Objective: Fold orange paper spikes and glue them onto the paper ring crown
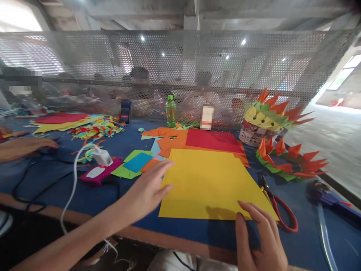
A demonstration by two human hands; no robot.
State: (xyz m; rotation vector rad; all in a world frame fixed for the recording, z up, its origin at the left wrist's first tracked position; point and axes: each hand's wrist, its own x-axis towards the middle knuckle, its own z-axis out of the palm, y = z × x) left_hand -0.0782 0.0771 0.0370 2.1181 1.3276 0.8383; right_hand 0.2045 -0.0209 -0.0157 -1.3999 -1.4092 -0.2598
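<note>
A yellow paper sheet (208, 180) lies flat in front of me, apparently on top of other sheets. My left hand (153, 182) is at its left edge, with fingers stretched out and thumb apart, holding nothing. Near the sheet's front right edge is my right hand (261, 233), its thumb and index finger curved with a small gap between the tips; whether they touch the paper I cannot tell. Red paper (213, 141) and orange paper (172, 143) lie behind the yellow sheet. Red-handled scissors (284, 214) rest beside its right edge.
A pink power strip (101, 172) with a white charger (102, 156) and cable lies left. Paper scraps (97, 128) are piled behind it. Paper crowns (291, 160), a purple glue gun (338, 201) and a green bottle (170, 113) stand around. Another person's hand (28, 146) is at far left.
</note>
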